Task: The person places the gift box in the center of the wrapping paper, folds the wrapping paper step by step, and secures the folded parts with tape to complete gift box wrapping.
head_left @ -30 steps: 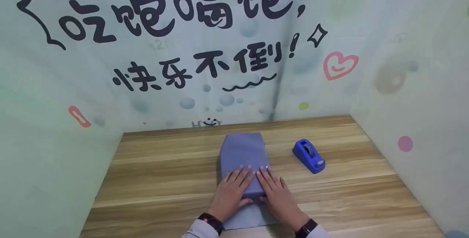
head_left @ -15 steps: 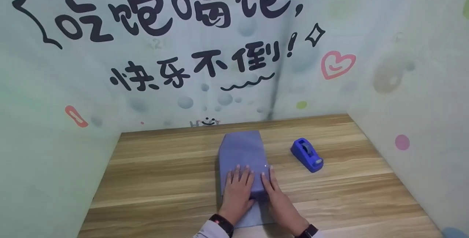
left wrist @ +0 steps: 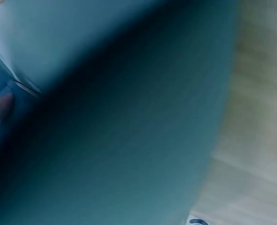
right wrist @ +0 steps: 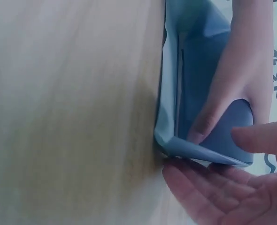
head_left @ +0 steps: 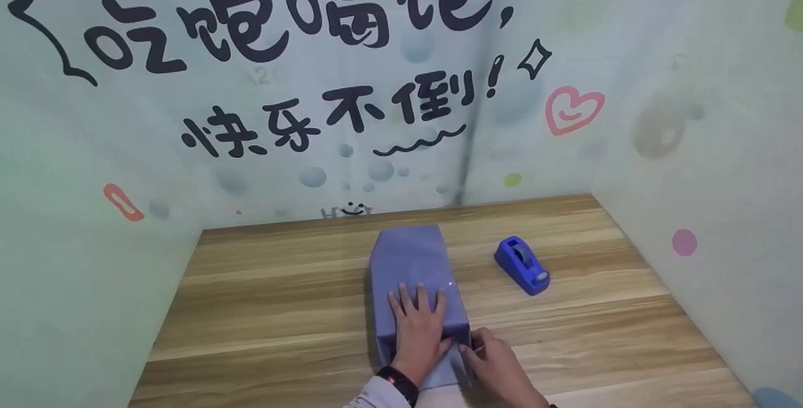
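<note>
A long box-shaped package [head_left: 411,254] in blue-purple wrapping paper lies on the wooden table, its near end with paper folds standing open. My left hand [head_left: 419,326] rests on top with fingers spread, its thumb reaching down over the near end. Beside the near right corner, my right hand [head_left: 499,361] touches the side of the paper end flap [right wrist: 204,152]. In the right wrist view its fingers lie fairly straight along the outside of the paper, and the thumb stands apart from them. A large blurred paper sheet [left wrist: 129,117] fills much of the left wrist view.
A blue tape dispenser [head_left: 522,265] stands on the table to the right of the package. Printed wall sheets [head_left: 301,176] enclose the table [head_left: 270,307] at the back and both sides.
My right hand has left the top of the package and moved down to its near right corner. My left hand has shifted slightly right and stays on top. The camera view has drifted a little.
</note>
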{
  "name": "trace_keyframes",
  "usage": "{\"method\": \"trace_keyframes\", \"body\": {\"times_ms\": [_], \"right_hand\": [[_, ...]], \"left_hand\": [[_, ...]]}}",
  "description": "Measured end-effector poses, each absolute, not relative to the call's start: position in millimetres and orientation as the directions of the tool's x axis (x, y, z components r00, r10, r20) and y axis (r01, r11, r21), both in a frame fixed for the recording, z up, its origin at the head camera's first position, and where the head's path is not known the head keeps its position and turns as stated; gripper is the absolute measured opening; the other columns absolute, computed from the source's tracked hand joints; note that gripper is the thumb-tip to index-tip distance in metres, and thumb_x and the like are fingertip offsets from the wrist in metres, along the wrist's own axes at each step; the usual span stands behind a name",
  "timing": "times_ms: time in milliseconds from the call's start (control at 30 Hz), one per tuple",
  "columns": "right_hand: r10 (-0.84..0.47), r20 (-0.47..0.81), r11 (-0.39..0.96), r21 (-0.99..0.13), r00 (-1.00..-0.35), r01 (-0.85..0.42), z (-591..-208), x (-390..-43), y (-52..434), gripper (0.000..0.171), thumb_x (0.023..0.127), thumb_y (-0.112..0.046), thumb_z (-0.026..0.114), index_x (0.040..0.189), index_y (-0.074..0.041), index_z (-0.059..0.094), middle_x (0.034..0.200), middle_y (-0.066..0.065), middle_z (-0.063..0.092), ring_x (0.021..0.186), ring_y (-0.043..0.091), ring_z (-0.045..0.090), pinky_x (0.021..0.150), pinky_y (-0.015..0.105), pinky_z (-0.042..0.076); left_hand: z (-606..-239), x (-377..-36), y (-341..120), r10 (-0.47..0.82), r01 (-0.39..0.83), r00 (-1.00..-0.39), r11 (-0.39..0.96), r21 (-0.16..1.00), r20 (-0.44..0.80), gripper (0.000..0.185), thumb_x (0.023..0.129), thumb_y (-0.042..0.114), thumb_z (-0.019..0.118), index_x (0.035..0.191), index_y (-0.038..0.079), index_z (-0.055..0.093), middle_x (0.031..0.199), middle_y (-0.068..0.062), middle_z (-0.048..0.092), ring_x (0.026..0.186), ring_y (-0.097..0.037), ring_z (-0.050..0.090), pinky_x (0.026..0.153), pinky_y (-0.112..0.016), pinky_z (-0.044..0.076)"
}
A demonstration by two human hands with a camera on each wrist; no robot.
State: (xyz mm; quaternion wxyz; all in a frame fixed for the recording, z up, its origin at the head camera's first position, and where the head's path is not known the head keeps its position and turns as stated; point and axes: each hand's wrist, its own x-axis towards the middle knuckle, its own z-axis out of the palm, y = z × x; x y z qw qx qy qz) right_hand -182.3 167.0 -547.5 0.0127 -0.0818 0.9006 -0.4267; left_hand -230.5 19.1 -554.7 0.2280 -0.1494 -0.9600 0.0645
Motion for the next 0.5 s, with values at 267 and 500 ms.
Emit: {"method": "trace_keyframes", "body": {"times_ms": [267,500], "right_hand": [[-0.147,0.107,0.767,-0.616,-0.983,-0.181,-545,-191,163,0.022,0.085,-0.029,0.060,0.074,-0.012,0.052,0.060,-0.006,0.050,0.049,0.000,0.042,0.044,0.017,0.035],[-0.211,0.093,0.784,-0.578,-0.973,-0.225,-546,-196,164,0.015,0.086,-0.014,0.057,0.072,-0.011,0.053,0.060,-0.005,0.050,0.051,0.003,0.043,0.044,0.019,0.035]], "left_hand": [[-550,-231,31,0.269,0.194,-0.905,0.951,-0.241,0.331,0.098,0.052,0.074,0.066,0.130,0.019,0.040,0.133,-0.020,0.043,0.122,-0.051,0.036,0.098,-0.063,0.029],[-552,-229,31,0.264,0.197,-0.902,0.956,-0.220,0.341,0.102,0.052,0.074,0.065,0.133,0.016,0.040,0.138,-0.017,0.039,0.124,-0.051,0.033,0.099,-0.064,0.027]]}}
